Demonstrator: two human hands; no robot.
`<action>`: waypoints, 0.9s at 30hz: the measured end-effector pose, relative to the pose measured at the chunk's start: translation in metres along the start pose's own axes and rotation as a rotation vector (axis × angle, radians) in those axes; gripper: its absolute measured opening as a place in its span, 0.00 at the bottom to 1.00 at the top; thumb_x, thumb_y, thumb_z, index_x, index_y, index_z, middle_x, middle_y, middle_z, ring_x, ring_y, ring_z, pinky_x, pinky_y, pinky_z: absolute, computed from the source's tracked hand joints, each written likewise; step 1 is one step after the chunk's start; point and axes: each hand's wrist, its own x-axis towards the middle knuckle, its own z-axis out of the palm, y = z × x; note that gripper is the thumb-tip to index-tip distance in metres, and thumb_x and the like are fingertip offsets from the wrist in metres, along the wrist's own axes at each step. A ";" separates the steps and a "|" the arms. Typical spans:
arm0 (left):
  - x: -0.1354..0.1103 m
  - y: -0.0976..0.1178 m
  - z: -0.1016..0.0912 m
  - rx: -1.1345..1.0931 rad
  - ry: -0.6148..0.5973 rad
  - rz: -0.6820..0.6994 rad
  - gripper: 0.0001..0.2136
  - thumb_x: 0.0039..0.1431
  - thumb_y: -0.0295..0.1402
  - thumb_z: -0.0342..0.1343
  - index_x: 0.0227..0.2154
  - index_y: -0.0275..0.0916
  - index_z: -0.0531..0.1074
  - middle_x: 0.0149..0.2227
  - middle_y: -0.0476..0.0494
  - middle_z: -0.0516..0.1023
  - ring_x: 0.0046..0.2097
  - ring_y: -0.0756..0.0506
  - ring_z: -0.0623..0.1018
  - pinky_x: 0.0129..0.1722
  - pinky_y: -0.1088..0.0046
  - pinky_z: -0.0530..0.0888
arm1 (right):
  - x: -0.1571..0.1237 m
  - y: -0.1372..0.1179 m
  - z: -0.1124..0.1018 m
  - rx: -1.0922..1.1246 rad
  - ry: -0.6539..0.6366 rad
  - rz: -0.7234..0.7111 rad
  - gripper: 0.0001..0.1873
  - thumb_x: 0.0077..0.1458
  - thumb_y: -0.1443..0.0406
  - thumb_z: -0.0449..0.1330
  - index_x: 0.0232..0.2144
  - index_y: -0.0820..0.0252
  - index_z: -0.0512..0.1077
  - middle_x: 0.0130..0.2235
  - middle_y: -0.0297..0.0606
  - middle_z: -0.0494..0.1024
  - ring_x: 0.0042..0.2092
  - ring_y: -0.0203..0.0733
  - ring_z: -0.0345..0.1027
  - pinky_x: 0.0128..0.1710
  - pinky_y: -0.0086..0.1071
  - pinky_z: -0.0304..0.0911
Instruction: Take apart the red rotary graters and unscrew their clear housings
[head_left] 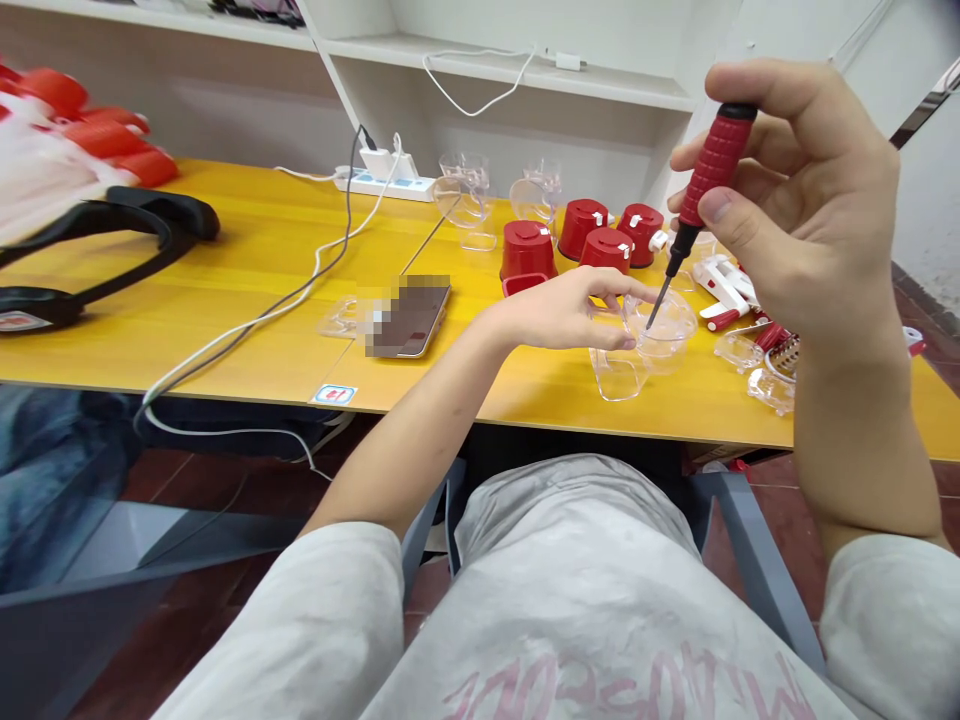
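"Where are the hands, and what do they hold?"

"Closest in, at twelve o'clock, the person's left hand [562,310] curls its fingers around a clear plastic cup-shaped housing [660,335], apparently to steady it on the yellow wooden counter [225,250]. At two o'clock, the right hand [795,200] pinches a red-handled precision screwdriver [716,165] like a pen, a grip suited to fine control."

"Why does the tool sit there?"

"Its thin black shaft [660,295] angles down into the housing's opening. Whether the tip touches anything, the view cannot settle."

"And farther off?"

"Red plastic cylindrical caps [527,250] are grouped at twelve o'clock, seemingly sorted with their kind. Clear plastic cups [465,190] stand behind them. A blurred phone [409,315] lies at eleven, before a white power strip [382,180] and a white shelf [510,75]."
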 end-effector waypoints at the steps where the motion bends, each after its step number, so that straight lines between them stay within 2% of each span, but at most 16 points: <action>1: 0.000 0.001 0.000 0.003 0.004 0.001 0.29 0.64 0.38 0.74 0.67 0.42 0.86 0.67 0.34 0.88 0.63 0.37 0.88 0.67 0.60 0.83 | 0.000 -0.002 0.000 0.014 -0.001 0.001 0.30 0.67 0.41 0.78 0.66 0.36 0.84 0.56 0.33 0.87 0.60 0.51 0.86 0.59 0.47 0.88; 6: -0.001 0.004 0.000 0.000 -0.001 -0.009 0.27 0.64 0.38 0.73 0.66 0.44 0.87 0.66 0.37 0.88 0.64 0.36 0.88 0.68 0.59 0.83 | -0.001 -0.015 0.001 0.053 -0.015 0.096 0.27 0.64 0.40 0.80 0.60 0.33 0.84 0.53 0.29 0.86 0.60 0.50 0.86 0.55 0.43 0.88; 10: -0.002 0.004 0.000 -0.012 0.012 -0.020 0.27 0.63 0.40 0.74 0.64 0.43 0.88 0.65 0.35 0.89 0.62 0.36 0.88 0.67 0.58 0.84 | -0.001 -0.018 0.001 0.019 0.006 0.074 0.30 0.59 0.42 0.84 0.58 0.40 0.84 0.57 0.29 0.85 0.55 0.45 0.85 0.51 0.40 0.88; 14: -0.001 0.003 0.000 -0.007 0.016 -0.011 0.27 0.63 0.39 0.74 0.65 0.44 0.88 0.64 0.36 0.89 0.63 0.36 0.87 0.69 0.58 0.82 | -0.001 -0.018 0.000 -0.132 0.082 0.118 0.25 0.58 0.41 0.82 0.53 0.34 0.83 0.58 0.28 0.85 0.54 0.50 0.86 0.59 0.46 0.90; 17: -0.001 0.002 0.000 0.003 0.012 -0.007 0.27 0.64 0.41 0.74 0.65 0.44 0.87 0.65 0.37 0.89 0.63 0.36 0.87 0.69 0.57 0.83 | -0.002 -0.019 0.000 -0.212 0.116 0.177 0.25 0.57 0.39 0.80 0.53 0.30 0.82 0.62 0.26 0.85 0.55 0.52 0.87 0.60 0.43 0.90; 21: -0.001 0.000 -0.001 0.018 0.018 0.000 0.26 0.64 0.43 0.74 0.63 0.43 0.88 0.65 0.36 0.89 0.63 0.34 0.87 0.68 0.56 0.83 | -0.003 -0.021 0.000 -0.191 0.088 0.158 0.21 0.61 0.47 0.77 0.54 0.32 0.82 0.61 0.26 0.85 0.56 0.51 0.87 0.56 0.41 0.91; 27: -0.001 -0.001 0.000 0.029 0.022 0.000 0.27 0.65 0.46 0.73 0.64 0.43 0.88 0.65 0.35 0.88 0.65 0.34 0.87 0.69 0.56 0.83 | -0.001 -0.036 0.004 -0.195 0.051 0.187 0.14 0.64 0.56 0.70 0.51 0.32 0.79 0.61 0.26 0.86 0.63 0.54 0.86 0.62 0.48 0.89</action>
